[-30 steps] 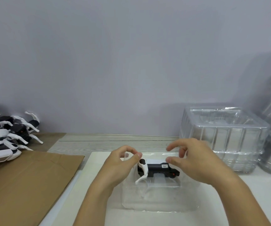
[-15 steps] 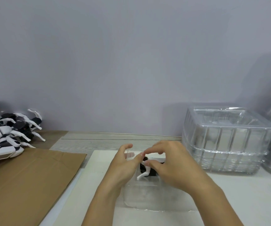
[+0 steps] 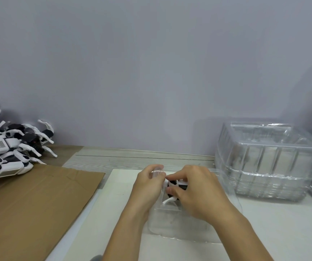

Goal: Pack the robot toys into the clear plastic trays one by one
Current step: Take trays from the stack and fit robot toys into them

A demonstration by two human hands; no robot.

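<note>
the step in hand looks like seating one small black-and-white robot toy (image 3: pixel 173 189) in the clear plastic tray (image 3: pixel 177 223) on the bench (image 3: pixel 283 223). the right hand (image 3: pixel 198 193) pinches the toy, thumb and forefinger curled round it; the left hand (image 3: pixel 147 182) grips the tray's far rim. next move — probably pressing it flat. the stack of clear empty trays (image 3: pixel 268 162) waits right, the heap of unpacked robot toys (image 3: pixel 10 147) far left.

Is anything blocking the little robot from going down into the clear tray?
Nothing visible does. The robot toy already sits over the clear tray, pinched by the right hand, while the left hand grips the tray's far rim. The hands hide the pocket itself.
</note>
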